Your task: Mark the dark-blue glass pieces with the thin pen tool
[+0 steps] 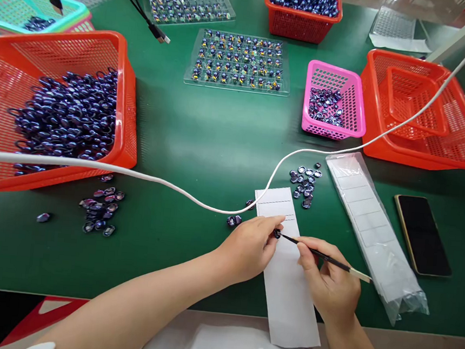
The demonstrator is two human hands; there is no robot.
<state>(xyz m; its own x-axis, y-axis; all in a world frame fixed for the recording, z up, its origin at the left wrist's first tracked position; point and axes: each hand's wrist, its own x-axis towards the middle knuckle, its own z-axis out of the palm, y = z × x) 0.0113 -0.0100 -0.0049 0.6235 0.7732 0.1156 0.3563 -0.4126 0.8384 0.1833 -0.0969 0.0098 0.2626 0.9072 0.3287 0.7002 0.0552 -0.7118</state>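
Note:
Between its fingertips, my left hand [250,246] pinches a small dark shiny piece [277,233]. My right hand [329,275] grips a thin black tool with a pale end [333,261], like a fine brush or pick; its tip meets the piece. Beneath both hands lies a white paper strip [292,304] with ruled lines near its top. A few dark pieces [234,221] rest just left of the strip, and a loose cluster of dark oval pieces [305,186] lies beyond its upper right.
A white cable [166,184] crosses the green table. Left stands a red basket [128,111] of dark looped parts, near a pile of ovals [101,212]. Farther back are a filled clear tray [238,61] and a pink basket [334,132]. Bagged strips [370,224] and a phone [422,234] lie right.

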